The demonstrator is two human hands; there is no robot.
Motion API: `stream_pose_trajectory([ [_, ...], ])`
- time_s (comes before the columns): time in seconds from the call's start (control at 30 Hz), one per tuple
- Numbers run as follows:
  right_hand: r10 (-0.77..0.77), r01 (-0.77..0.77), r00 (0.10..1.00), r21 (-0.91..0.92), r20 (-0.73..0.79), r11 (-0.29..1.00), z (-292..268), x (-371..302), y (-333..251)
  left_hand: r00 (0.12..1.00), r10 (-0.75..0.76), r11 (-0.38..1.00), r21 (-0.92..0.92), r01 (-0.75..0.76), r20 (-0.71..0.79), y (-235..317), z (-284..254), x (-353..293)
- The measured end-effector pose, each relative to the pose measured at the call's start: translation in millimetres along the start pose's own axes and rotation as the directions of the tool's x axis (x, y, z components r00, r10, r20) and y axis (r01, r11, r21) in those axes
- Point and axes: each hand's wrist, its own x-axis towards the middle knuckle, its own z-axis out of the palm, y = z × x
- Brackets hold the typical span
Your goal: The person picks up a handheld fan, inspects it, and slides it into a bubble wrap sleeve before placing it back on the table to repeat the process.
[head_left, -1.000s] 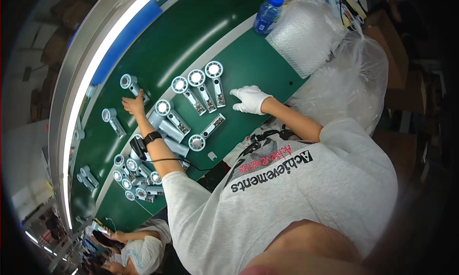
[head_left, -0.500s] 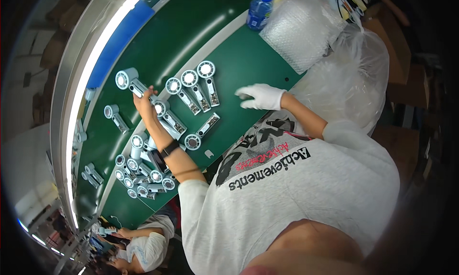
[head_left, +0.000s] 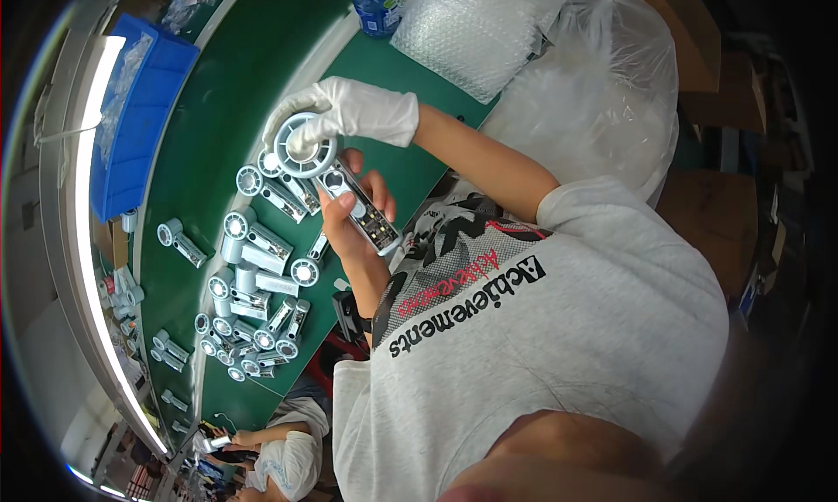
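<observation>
Above the green bench edge (head_left: 426, 181), left grip (head_left: 342, 230) holds a fan's (head_left: 337, 182) handle (head_left: 374, 223), right grip (head_left: 353, 112) its rim (head_left: 319, 168)

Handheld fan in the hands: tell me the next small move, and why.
Probably tilt the fan slightly to look into its handle: components lie exposed there, the bare left hand grips that handle, and the gloved right hand holds the round head.
</observation>
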Motion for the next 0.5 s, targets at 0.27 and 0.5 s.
stream_pose_trajectory([
  [0.27, 0.023, -0.023, 0.998, -0.002, 0.054, 1.0, -9.8, -22.0, -39.9, 0.999, -0.039, 0.999, 0.018, 0.04, -0.032, -8.1, 23.3, -1.4],
  [0.5, -0.104, 0.103, 0.994, 0.032, 0.04, 0.994, -12.3, -23.6, -40.4, 0.994, -0.064, 0.994, 0.079, 0.072, -0.092, -4.2, 38.8, -4.0],
])
